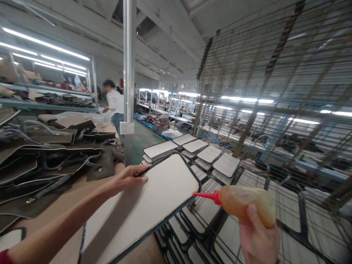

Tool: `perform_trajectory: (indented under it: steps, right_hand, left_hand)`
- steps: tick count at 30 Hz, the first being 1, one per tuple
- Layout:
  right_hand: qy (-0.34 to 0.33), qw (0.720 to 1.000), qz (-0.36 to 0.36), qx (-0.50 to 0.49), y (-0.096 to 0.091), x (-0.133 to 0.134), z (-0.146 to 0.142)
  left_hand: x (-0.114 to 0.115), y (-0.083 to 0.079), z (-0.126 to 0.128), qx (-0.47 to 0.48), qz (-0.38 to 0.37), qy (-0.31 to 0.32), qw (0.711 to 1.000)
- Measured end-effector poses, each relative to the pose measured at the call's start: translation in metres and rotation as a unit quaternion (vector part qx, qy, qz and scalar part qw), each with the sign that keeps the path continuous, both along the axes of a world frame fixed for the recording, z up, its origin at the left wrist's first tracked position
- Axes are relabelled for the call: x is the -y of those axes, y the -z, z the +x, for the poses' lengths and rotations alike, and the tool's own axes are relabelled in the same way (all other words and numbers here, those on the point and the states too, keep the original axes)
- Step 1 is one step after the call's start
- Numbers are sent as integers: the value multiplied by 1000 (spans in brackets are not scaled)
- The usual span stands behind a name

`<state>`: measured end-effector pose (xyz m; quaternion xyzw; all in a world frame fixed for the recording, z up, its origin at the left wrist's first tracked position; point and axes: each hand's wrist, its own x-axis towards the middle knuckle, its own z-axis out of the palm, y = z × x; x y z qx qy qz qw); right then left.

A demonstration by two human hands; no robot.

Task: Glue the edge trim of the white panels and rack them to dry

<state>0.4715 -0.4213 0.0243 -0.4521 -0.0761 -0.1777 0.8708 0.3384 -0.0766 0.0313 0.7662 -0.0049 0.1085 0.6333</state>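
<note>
My left hand [128,177] grips the far left edge of a large white panel with a dark rim [154,200], fingers curled over the rim. It holds the panel out over the wire rack. My right hand [257,238] is wrapped round a yellowish squeeze bottle [247,202] with a red nozzle. The nozzle tip touches the panel's right edge.
Several similar white panels [209,154] lie spread on the wire rack shelves [275,91] at the right. Dark leather bag pieces [55,146] are piled on the table at the left. A grey pillar [128,73] stands ahead; a person in white [115,106] stands beyond it.
</note>
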Motion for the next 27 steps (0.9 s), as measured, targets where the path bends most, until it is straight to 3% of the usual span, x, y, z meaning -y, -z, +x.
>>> perform_trajectory:
  steps: [8, 12, 20, 24, 27]
  right_hand:
    - [65, 997, 22, 21, 24, -28, -4]
    - [63, 998, 12, -4, 31, -41, -9]
    - [4, 994, -110, -11, 56, -50, -10]
    - [-28, 994, -109, -13, 62, -56, -8]
    - [-24, 994, -107, -18, 66, -71, -26]
  left_hand:
    - [11, 30, 11, -16, -148, -35, 988]
    - [8, 43, 18, -16, -196, -41, 980]
    - [3, 39, 28, -11, -225, -64, 972]
    - [-1, 36, 33, -20, -227, -81, 970]
    - [-2, 33, 39, -25, -228, -102, 968]
